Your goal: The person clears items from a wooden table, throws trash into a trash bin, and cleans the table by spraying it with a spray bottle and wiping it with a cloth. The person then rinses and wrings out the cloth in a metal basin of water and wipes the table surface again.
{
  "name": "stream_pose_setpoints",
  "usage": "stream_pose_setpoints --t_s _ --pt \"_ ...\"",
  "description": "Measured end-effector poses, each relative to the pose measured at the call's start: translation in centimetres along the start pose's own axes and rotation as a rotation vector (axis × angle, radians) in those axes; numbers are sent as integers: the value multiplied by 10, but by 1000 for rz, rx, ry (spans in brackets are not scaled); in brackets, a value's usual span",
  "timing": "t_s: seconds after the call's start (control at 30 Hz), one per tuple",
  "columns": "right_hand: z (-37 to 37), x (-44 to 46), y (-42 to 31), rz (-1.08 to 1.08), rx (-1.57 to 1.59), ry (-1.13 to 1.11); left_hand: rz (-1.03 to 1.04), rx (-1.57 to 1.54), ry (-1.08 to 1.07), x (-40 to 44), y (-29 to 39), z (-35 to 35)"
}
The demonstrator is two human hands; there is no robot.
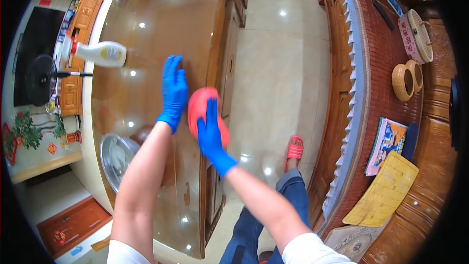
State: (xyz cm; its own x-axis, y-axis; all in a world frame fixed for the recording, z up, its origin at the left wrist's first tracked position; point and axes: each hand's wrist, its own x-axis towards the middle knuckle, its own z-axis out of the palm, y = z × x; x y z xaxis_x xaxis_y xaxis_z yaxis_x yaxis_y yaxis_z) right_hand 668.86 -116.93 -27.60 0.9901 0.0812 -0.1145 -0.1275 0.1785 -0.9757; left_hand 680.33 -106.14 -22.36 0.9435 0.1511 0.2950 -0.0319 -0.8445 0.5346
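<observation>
In a blue glove, my left hand [174,93] is held over the glossy brown wooden table [161,24], fingers stretched out and holding nothing. My right hand [211,139], also blue-gloved, presses on a red cleaning cloth [196,105] at the table's right edge. Part of the cloth lies under the palm and fingers. A white spray bottle [103,54] is at the table's far left side, beyond my left hand. Left of my forearm stands a metal basin [104,164], with a brownish round thing [140,135] partly hidden behind it.
Tiled floor [273,78] runs between the table and a wooden bench [337,68] on the right. On the bench mat are a white basket [409,34], woven bowls [403,83], books [386,142] and a yellow mat [383,190]. A black fan [39,79] stands at left.
</observation>
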Motion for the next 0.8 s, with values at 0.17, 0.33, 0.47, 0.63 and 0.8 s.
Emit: stream_pose_setpoints --t_s 0.17,0.33,0.47,0.63,0.8 --pt "-21 182 -33 -148 36 74 -49 11 -8 46 -32 10" --pt "-12 76 -17 2 -138 -17 -49 237 -3 50 -6 18" --pt "-16 -7 -17 170 -204 -189 -106 257 -27 53 4 17" --pt "-20 187 -42 65 -92 -34 -151 256 -50 57 2 17" --pt "-36 486 -60 -280 -108 96 -165 268 -49 59 3 16"
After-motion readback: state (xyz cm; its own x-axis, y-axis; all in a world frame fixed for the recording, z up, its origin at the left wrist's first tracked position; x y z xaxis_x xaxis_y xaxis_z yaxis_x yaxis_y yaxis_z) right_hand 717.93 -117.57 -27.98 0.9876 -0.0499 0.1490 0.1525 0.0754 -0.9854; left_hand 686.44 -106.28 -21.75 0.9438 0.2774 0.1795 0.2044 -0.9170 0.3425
